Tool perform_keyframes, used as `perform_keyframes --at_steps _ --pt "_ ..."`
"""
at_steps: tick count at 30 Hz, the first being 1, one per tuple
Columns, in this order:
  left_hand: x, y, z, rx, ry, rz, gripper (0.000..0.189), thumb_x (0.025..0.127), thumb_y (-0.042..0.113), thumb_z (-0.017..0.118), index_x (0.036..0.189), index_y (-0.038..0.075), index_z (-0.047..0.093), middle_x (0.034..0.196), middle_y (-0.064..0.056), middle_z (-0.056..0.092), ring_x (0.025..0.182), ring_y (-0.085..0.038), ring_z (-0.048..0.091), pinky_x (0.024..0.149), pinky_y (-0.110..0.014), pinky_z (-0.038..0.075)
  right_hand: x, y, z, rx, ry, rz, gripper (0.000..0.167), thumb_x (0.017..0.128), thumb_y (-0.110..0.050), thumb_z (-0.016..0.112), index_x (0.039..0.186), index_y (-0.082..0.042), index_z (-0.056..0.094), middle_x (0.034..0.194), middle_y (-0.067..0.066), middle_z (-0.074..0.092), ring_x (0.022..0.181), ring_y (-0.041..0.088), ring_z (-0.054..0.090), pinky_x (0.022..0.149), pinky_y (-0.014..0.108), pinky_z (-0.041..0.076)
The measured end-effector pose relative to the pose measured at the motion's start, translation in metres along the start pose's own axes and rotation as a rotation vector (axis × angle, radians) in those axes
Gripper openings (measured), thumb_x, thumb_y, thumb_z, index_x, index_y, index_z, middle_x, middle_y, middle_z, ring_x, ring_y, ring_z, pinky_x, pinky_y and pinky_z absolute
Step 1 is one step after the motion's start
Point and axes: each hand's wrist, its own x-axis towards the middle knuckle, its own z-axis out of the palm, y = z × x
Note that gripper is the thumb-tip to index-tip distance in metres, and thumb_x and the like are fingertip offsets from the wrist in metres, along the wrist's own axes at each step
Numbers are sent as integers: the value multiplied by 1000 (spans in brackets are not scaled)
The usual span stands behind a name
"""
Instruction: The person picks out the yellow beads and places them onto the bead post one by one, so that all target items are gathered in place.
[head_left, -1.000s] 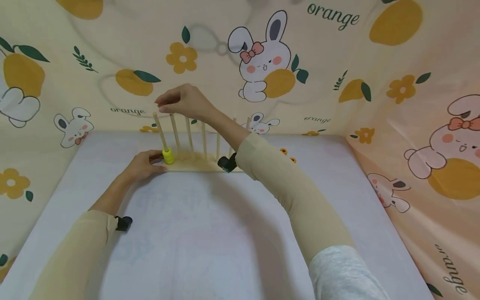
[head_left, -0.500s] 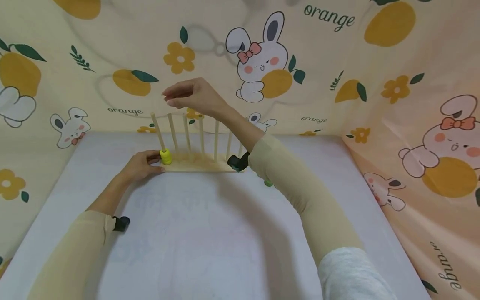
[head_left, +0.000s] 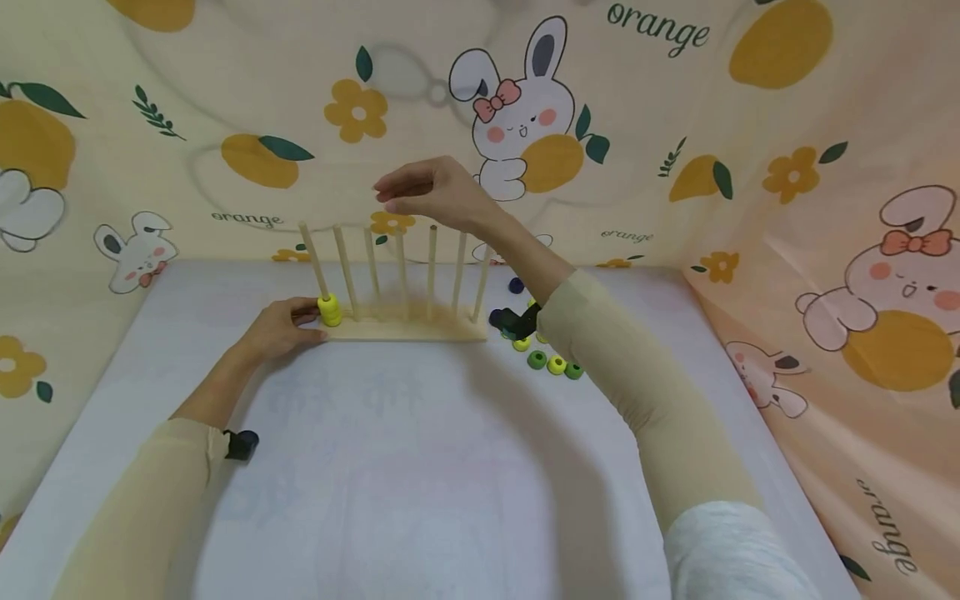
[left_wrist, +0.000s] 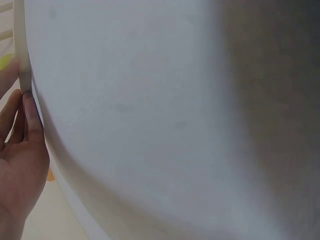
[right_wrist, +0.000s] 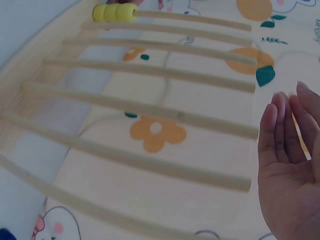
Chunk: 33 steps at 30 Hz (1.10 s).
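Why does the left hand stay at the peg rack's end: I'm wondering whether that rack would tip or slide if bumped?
Probably apt to tip: the rack has a narrow, thin base under tall pegs. It likely slides easily too, being light-looking wood on a smooth table. The left hand touching its end seems to steady it.

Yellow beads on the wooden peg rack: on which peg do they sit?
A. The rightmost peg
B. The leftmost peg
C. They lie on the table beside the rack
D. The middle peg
B: the yellow beads sit at the foot of the leftmost peg of the rack, next to the left hand.
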Motion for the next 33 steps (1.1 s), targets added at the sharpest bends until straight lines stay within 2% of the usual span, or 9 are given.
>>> perform_keyframes --at_steps 6,10,16,29,33 --pt "0 0 0 -4 3 -3 75 90 16 75 149 -9 34 149 -29 41 136 -41 43 115 -49 36 -17 7 -16 -37 19 -18 28 91 -12 73 117 0 71 114 16 71 102 19 69 93 31 56" --pt "0 1 1 -5 8 1 75 90 17 76 148 -9 35 148 -29 42 135 -41 44 114 -50 36 -29 12 -27 -52 53 -2 31 92 -12 72 120 1 69 114 10 71 103 19 68 94 31 55" --pt "-1 1 -1 -8 11 1 75 89 16 76 147 -9 36 147 -29 43 135 -42 44 114 -50 36 -45 16 -41 -69 106 34 34 92 -14 72 122 2 68 112 7 72 102 20 68 94 31 55" --pt "-1 3 -1 9 4 -15 76 89 16 76 148 -9 34 149 -28 42 136 -42 43 116 -50 34 -76 30 -60 -105 226 62 33 92 -16 73 120 0 69 110 7 73 101 21 69 91 29 57" --pt "-1 2 -1 1 2 -10 75 89 15 76 148 -9 35 149 -29 42 136 -41 43 115 -50 34 -87 36 -66 -123 264 74 30 92 -15 73 117 0 71 110 11 73 100 23 70 89 28 57"
